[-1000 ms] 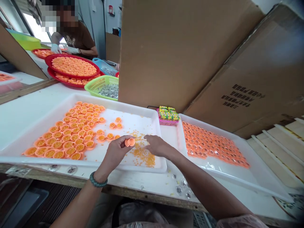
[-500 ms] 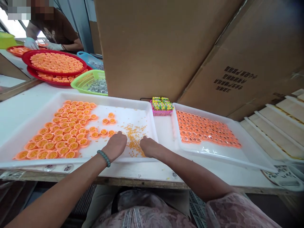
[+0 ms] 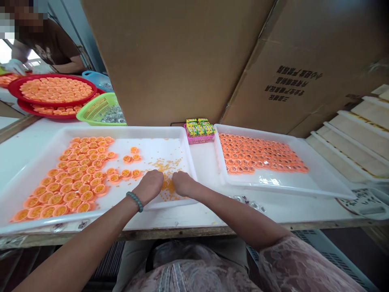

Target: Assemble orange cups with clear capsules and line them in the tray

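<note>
Both hands are over the right part of a white tray (image 3: 121,130), at a scatter of small yellow-orange pellets (image 3: 166,165). My left hand (image 3: 151,185), with a green bead bracelet (image 3: 134,201) at the wrist, is closed, fingers curled down and hidden from view. Just right of it, across a narrow gap, my right hand (image 3: 184,184) is closed too. What either holds, if anything, does not show. Left of my hands stand many small orange cups (image 3: 73,170) filled with yellow bits, with a few loose cups (image 3: 130,173) closer to my left hand.
A second white tray (image 3: 273,182) at right holds rows of orange cups with clear covers. Between the trays sits a pink basket (image 3: 200,140) of yellow-green packets. Cardboard (image 3: 182,61) walls the back. Far left, red trays (image 3: 54,115), a green basket (image 3: 99,109) and a gloved person (image 3: 57,48).
My two hands have come closer together over the pellets, the right moving left. The camera view has shifted slightly to the right. The orange cups look unmoved in the tray.
</note>
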A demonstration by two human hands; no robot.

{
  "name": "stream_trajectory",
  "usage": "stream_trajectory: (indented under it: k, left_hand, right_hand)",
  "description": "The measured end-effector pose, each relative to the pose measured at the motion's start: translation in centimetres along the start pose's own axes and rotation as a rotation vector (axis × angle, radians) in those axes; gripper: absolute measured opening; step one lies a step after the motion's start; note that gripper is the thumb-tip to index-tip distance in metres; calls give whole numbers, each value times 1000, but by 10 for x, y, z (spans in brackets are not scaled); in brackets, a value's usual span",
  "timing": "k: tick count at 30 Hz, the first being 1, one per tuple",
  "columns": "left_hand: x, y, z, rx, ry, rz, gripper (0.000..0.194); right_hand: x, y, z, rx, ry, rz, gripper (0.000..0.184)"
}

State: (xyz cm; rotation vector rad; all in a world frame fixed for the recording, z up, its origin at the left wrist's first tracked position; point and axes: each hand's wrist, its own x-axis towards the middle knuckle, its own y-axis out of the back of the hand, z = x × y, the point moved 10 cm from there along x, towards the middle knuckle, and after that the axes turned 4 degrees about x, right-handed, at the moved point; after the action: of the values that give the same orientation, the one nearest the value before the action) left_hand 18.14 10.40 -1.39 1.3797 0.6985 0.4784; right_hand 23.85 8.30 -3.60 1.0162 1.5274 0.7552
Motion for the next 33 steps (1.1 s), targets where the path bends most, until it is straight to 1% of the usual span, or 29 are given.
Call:
stream_trajectory:
  k: [2, 4, 7, 10, 13, 15, 16, 17, 20, 21, 22, 23, 25, 26, 28, 30, 31, 33]
  left_hand:
    - [5, -1, 1, -25, 6, -3, 24]
    - [9, -2, -1, -60, 33, -13, 22]
    - [9, -3, -9, -142, 93, -32, 18]
    - [5, -2, -21, -263, 160, -21, 16]
    - [-1, 1, -34, -438, 228, 20, 11]
    - [-5, 3, -42, -561, 262, 53, 10]
    - [-7, 3, -44, -650, 273, 70, 12]
    - [-10, 2, -46, -811, 291, 81, 15]
    - [-18, -7, -46, -1484, 349, 102, 25]
    - [-21, -10, -44, -1686, 366, 104, 29]
    - [-25, -11, -42, -1833, 377, 105, 31]
    - [-28, -12, -40, -1907, 380, 103, 32]
    - [-33, -12, -35, -2000, 376, 85, 32]
    - [-35, -13, -33, -2021, 369, 76, 32]
    - [-39, -12, -32, -1988, 351, 85, 31]
    - [-42, -10, -33, -1923, 337, 119, 29]
    - [-43, -9, -33, -1892, 335, 133, 28]
    - [-44, -9, -32, -1860, 343, 148, 24]
  right_hand:
    - [5, 1, -5, 72, 7, 11, 29]
    - [11, 2, -8, 166, 18, 33, 24]
    - [19, 0, -10, 313, 30, 77, 16]
    - [24, 4, -8, 430, 49, 133, 16]
    - [22, 18, -8, 491, 95, 192, 20]
    - [16, 35, -11, 515, 134, 234, 22]
    - [11, 45, -13, 539, 164, 258, 22]
    - [6, 55, -16, 570, 199, 280, 21]
    - [-8, 82, -21, 720, 313, 318, 21]
    - [-11, 88, -19, 780, 324, 330, 23]
    - [-13, 92, -15, 838, 315, 348, 25]
    - [-15, 95, -9, 884, 296, 374, 27]
    - [-21, 97, 0, 903, 281, 439, 28]
    - [-25, 97, -1, 877, 310, 460, 28]
    - [-35, 91, -13, 796, 441, 470, 29]
    - [-47, 81, -26, 721, 575, 484, 34]
    - [-52, 76, -30, 690, 613, 515, 33]
    - [-60, 70, -30, 652, 617, 631, 28]
